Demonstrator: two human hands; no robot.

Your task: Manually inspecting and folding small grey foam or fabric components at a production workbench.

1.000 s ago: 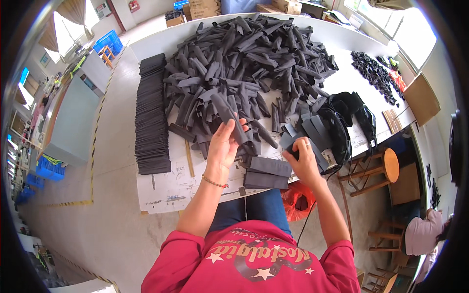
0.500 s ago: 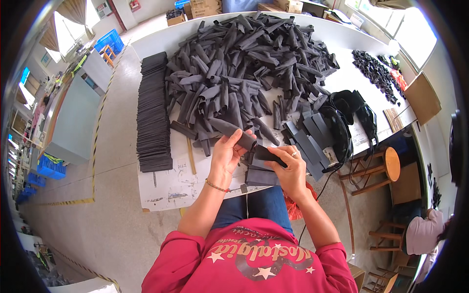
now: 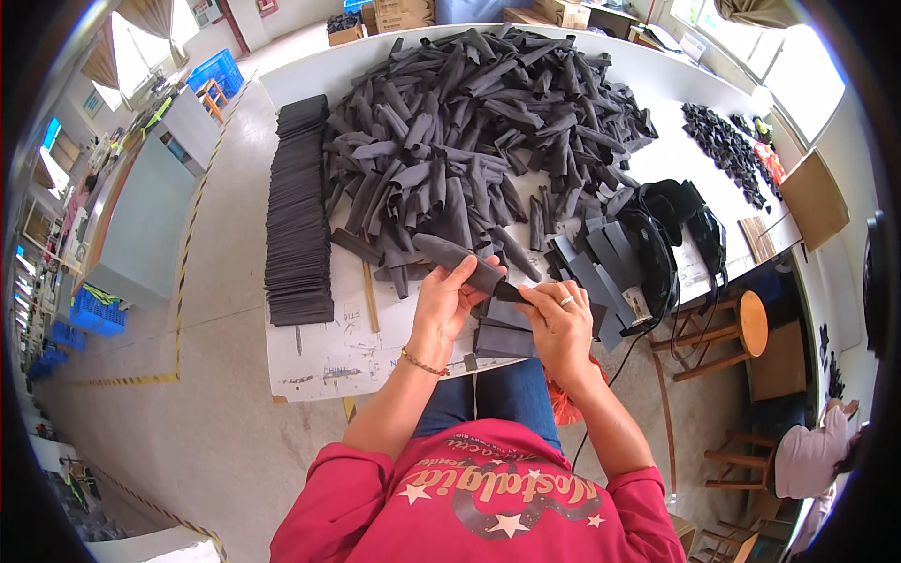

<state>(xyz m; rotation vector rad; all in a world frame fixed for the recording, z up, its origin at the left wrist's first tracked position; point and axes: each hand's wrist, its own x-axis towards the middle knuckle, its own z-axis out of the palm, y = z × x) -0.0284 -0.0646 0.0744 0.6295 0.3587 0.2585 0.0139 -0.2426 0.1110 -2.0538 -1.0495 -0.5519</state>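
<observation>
Over the table's near edge, my left hand (image 3: 445, 305) is closed around a dark grey fabric tube (image 3: 457, 258), which slants up to the left. A black piece (image 3: 508, 292) sits at the tube's right end, its tip in the opening. My right hand (image 3: 561, 328) pinches the other end of this piece; the fingers partly hide it, so its full shape does not show. Just below the hands lies a small stack of flat dark pieces (image 3: 500, 340). Beyond them spreads a big heap of similar grey fabric tubes (image 3: 469, 141).
A long row of flat dark pieces (image 3: 298, 216) lines the table's (image 3: 324, 361) left side. To the right are grey flat strips (image 3: 593, 270) and a black bundle with cords (image 3: 662, 249). A wooden stool (image 3: 752, 330) stands right of the table; a person (image 3: 812, 455) sits farther off.
The black piece, which was apart from or just at the tube's mouth, now has its tip inside. My right hand has turned and closed in on the tube's end.
</observation>
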